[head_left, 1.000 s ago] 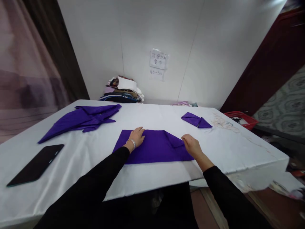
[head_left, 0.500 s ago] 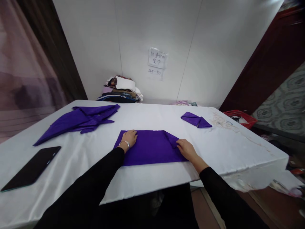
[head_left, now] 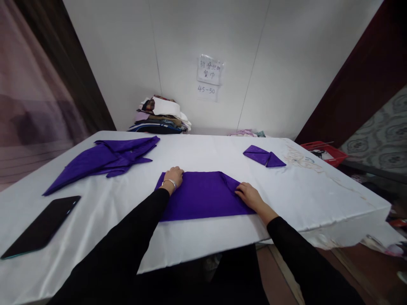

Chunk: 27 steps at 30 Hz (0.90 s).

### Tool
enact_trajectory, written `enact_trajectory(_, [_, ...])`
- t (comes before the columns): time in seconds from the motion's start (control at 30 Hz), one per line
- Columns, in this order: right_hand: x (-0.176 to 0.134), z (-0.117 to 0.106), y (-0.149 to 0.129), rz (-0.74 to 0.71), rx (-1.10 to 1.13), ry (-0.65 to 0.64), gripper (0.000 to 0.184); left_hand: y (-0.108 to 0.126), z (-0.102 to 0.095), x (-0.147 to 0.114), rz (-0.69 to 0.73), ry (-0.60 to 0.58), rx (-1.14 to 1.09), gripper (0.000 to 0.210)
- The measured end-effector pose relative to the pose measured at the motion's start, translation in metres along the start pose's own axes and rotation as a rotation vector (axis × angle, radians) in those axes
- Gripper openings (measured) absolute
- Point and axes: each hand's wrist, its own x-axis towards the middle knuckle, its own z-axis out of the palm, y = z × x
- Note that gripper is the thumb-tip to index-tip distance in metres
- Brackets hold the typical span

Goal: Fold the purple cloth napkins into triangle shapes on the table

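A purple cloth napkin (head_left: 203, 197) lies folded into a flat rectangle near the front edge of the table. My left hand (head_left: 173, 177), with a silver bracelet at the wrist, rests on its upper left corner, fingers lying over the far edge. At the right end, my right hand (head_left: 249, 195) is closed, pinching the upper right corner, which is turned inward as a small slanting flap. Farther back on the right sits a smaller folded purple napkin (head_left: 264, 156). A loose heap of purple cloth (head_left: 101, 157) is spread at the left.
A black tablet-like device (head_left: 43, 226) lies at the front left of the white-covered table (head_left: 203, 150). Stacked clothes (head_left: 162, 115) stand at the back against the wall. Paper signs with handwriting (head_left: 209, 72) hang there. Beyond the right side is a red basket (head_left: 330, 153).
My left hand has shifted slightly away from me, onto the napkin's far edge. My right hand keeps its pinch on the turned corner. The camera view has tilted a little.
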Motion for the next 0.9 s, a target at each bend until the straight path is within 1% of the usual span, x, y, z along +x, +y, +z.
enact_trajectory(0.17, [-0.001, -0.005, -0.002, -0.018, -0.001, -0.051, 0.014, 0.004, -0.002, -0.003, -0.007, 0.060, 0.000, 0.028])
enact_trajectory(0.3, [0.000, -0.001, -0.003, 0.004, -0.059, -0.043, 0.018, 0.006, -0.003, -0.007, 0.000, 0.090, 0.002, 0.028])
enact_trajectory(0.47, [0.000, 0.000, -0.002, 0.010, -0.010, -0.020, 0.012, 0.004, 0.000, -0.007, 0.021, 0.071, -0.012, 0.026])
enact_trajectory(0.53, [0.001, -0.001, -0.003, 0.010, -0.004, -0.028, 0.013, 0.004, 0.003, -0.005, 0.031, 0.060, -0.019, 0.030])
enact_trajectory(0.6, [0.003, -0.001, -0.004, 0.019, -0.024, -0.044, 0.012, 0.003, 0.005, -0.002, 0.045, 0.053, -0.021, 0.034])
enact_trajectory(0.77, [0.009, 0.002, -0.007, 0.040, -0.097, -0.061, 0.015, 0.003, 0.005, 0.004, 0.082, 0.037, -0.001, 0.028])
enact_trajectory(0.9, [0.010, 0.004, -0.008, 0.078, -0.087, -0.045, 0.015, 0.004, 0.005, 0.006, 0.104, 0.041, 0.014, 0.028])
